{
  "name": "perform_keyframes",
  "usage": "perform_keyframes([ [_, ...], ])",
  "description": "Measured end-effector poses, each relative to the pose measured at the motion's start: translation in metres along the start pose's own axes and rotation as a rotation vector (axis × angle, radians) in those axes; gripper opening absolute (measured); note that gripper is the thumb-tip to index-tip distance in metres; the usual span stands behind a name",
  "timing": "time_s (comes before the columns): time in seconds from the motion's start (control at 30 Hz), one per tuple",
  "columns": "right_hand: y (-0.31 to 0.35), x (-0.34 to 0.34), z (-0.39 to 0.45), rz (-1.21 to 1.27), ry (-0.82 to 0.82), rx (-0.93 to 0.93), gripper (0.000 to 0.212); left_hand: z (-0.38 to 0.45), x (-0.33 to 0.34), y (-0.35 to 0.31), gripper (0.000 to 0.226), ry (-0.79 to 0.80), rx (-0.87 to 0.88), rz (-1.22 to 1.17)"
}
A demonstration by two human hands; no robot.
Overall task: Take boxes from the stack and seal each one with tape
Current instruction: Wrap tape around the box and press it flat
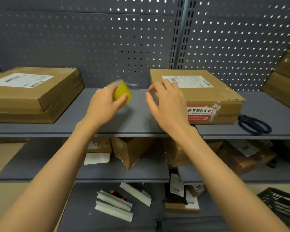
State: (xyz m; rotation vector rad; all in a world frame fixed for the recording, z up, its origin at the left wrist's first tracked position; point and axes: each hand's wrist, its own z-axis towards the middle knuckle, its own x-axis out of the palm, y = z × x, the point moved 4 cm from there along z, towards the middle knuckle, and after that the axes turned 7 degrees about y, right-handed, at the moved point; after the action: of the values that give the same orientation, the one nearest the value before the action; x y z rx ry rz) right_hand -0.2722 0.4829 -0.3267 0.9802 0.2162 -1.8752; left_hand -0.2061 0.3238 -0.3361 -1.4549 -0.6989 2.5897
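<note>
My left hand (pixel 104 104) grips a yellow roll of tape (pixel 123 92) just above the middle of the grey top shelf (pixel 134 121). A strip of clear tape seems to stretch from the roll toward my right hand (pixel 166 104), whose fingers are spread beside the left edge of a flat cardboard box (pixel 208 96). That box bears a white label and a red sticker. A second labelled cardboard box (pixel 32 94) lies at the shelf's left end, apart from both hands.
Black scissors (pixel 254 124) lie on the shelf right of the box. More cardboard boxes (pixel 288 77) are stacked at the far right. The pegboard wall (pixel 107 39) stands behind. Lower shelves hold open cartons (pixel 132 151), white strips (pixel 114 205) and packets.
</note>
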Motion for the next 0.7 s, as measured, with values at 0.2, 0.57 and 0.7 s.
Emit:
perform_keyframes([
  [0.2,-0.01,-0.024,0.011,0.403,-0.057,-0.003,0.014,0.004,-0.02,-0.05,0.033,-0.102,-0.052,-0.373],
  [0.57,-0.104,-0.105,0.005,0.57,-0.096,-0.091,0.021,0.006,0.028,-0.167,0.024,-0.182,-0.085,-0.557],
  [0.7,-0.14,-0.122,0.0,0.558,-0.006,-0.134,0.042,0.001,0.053,-0.208,0.025,-0.173,-0.081,-0.588],
])
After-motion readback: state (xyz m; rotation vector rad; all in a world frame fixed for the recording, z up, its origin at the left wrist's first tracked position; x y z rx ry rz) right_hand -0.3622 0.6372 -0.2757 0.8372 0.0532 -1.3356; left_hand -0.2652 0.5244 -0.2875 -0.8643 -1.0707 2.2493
